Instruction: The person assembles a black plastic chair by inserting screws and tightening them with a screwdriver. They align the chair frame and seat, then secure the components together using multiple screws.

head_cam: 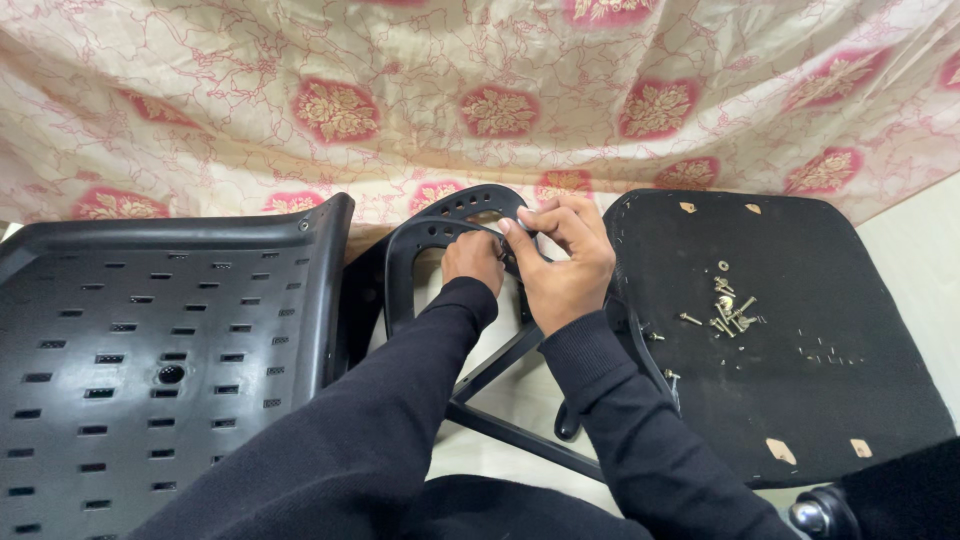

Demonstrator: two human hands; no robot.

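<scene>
- The black chair back (150,340) and the black seat base (800,330) lie apart, not yet joined.
- Both hands, left (472,262) and right (560,265), are closed on a black curved armrest (440,225) between them.
- Loose screws (728,310) wait mid-seat, unused.

Beyond my fingertips a cream, satiny cloth printed with red rose medallions and thin red vine lines (500,110) hangs in soft folds across the whole far side, lit evenly with a faint sheen. Off to the left of my fingers lies a black perforated plastic chair shell (150,340), its slots in neat rows and its raised rim nearest me. To the right of my fingers rests a black fabric-covered seat base turned underside up (820,400), carrying a small scatter of brass-coloured screws (728,305). Below my fingers, pale off-white floor (520,400) shows, and again at the far right edge.
</scene>
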